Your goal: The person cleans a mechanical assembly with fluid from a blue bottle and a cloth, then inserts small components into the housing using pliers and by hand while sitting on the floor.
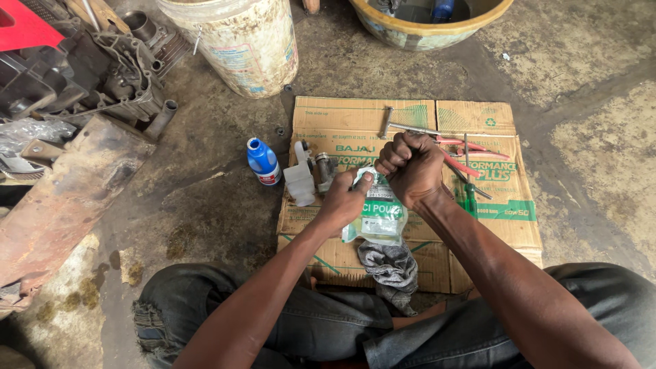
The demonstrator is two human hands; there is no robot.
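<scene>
Head view, near to far from the cardboard point(492, 225): grey rag point(391, 266) on its near edge. Above it, clear pouch point(379, 215) pinched at the top in left hand point(345, 201), fingers closed; right hand point(410, 167) fisted tight over the pouch's top. Behind the fist, T-wrench point(403, 126) and red pliers point(465, 154). Left of the cardboard, blue bottle point(263, 160); beyond, bucket point(236, 41).

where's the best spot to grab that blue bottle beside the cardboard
Grip the blue bottle around its body, below the narrower neck, coming from its left side. It stands upright on the floor with open ground there, while the white plastic part crowds its right. Both hands are busy with the pouch.
</scene>
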